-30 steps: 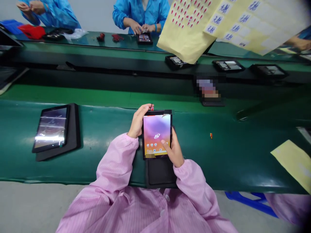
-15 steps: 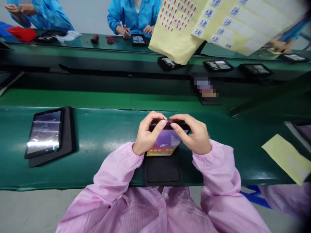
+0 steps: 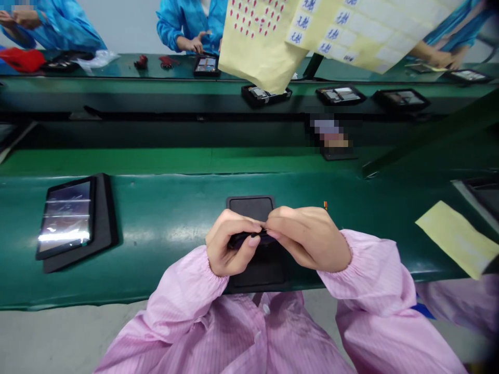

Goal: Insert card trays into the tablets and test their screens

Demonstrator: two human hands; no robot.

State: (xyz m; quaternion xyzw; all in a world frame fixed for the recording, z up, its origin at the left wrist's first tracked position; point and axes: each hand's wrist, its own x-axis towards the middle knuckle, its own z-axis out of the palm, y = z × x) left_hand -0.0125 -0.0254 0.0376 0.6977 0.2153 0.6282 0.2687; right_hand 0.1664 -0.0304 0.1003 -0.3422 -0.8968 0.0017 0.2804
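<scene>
Pink striped smock sleeves [image 3: 183, 296] enter from the bottom of the view, cuffs gathered at the wrists. The left hand [image 3: 230, 243] and right hand [image 3: 307, 238] meet over the middle of a green conveyor belt [image 3: 163, 208], fingers curled narrow, both closed on a thin dark tablet [image 3: 247, 239]. The tablet is tipped nearly edge-on, with a purple glint along its face, and sits between the two sets of fingers. The right fingertips [image 3: 280, 218] press toward the left ones along its upper edge. Whether a small part is also pinched there cannot be told.

A black rubber pad [image 3: 251, 208] lies under the fingers, showing just beyond them and again below the tablet. A small red-and-yellow part [image 3: 325, 205] rests on the belt just beyond the right fingers.

Well left of the fingers, a second tablet [image 3: 66, 215] lies on its own black pad [image 3: 106, 244]. Well right of them, a yellow paper sheet [image 3: 456, 239] lies across the belt edge.

Far beyond the fingers: black trays [image 3: 265, 95] on a further belt, a co-worker in a blue smock [image 3: 191, 28], and a large yellow label sheet [image 3: 312, 31] hanging overhead. One patch [image 3: 331, 137] is too pixelated to identify
</scene>
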